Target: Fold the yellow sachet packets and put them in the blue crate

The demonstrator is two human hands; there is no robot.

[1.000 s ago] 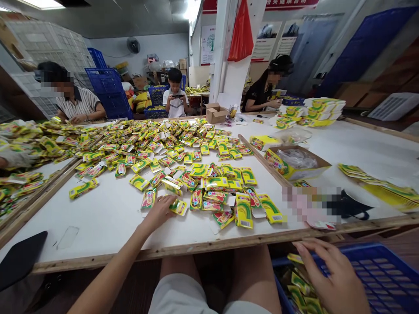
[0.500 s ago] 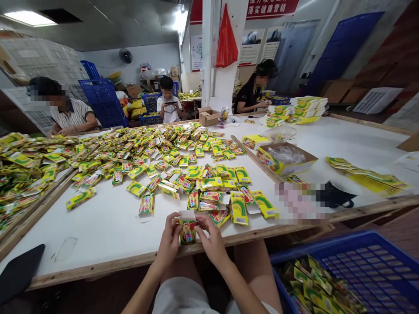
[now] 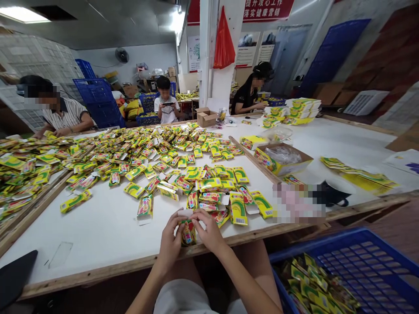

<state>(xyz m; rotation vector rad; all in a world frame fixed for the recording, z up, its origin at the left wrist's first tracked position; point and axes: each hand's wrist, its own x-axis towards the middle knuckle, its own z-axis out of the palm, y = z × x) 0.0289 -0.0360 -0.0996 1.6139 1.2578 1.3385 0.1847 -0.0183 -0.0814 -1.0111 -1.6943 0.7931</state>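
Note:
A small yellow and green printed carton [image 3: 188, 233] stands upright at the table's near edge, its white top flap tilted over. My left hand [image 3: 172, 233] grips the carton's left side, fingers at the back and thumb near the front. Closed at the upper right of the same carton, my right hand [image 3: 206, 227] has its fingertips on the flap. Just beyond my hands lie several similar cartons, among them a yellow carton with a barcode [image 3: 238, 208] and one with an open white flap [image 3: 145, 206].
A large heap of cartons [image 3: 147, 146] spreads over the white table [image 3: 108, 235]. Wooden strips divide the tabletop. To the right are an open box of clear plastic [image 3: 283, 159] and flat yellow sheets [image 3: 358, 174]. A blue crate [image 3: 356, 257] with cartons stands below. Three people sit opposite.
The carton's raised white flap has tipped down. My right hand has shifted slightly up and left onto the carton's top. The whole view has turned a little.

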